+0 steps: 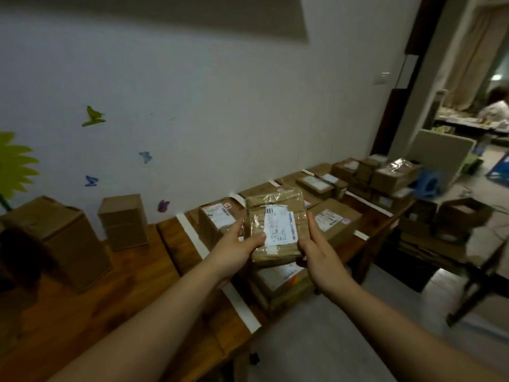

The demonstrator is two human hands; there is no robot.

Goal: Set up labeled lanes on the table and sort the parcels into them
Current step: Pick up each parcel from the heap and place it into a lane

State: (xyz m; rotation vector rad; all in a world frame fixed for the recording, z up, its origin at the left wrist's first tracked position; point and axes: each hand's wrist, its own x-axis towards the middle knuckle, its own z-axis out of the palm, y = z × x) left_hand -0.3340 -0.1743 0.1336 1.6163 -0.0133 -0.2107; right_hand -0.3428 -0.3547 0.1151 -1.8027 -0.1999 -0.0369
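The left hand and right hand clasp a tape-wrapped parcel by its sides above the wooden table; white tape strips already divide lanes below the grip; boxes fill lanes beyond it; a far heap seemingly awaits sorting.

A long brown wooden table runs along the wall. Strips of white tape cross it from back to front and split the top into lanes. At the left end stand a large plain cardboard box and a smaller box, apart from each other. Past the tape sit labelled parcels, one further right and one at the near edge. More parcels crowd the far lanes, ending in a stacked pile.
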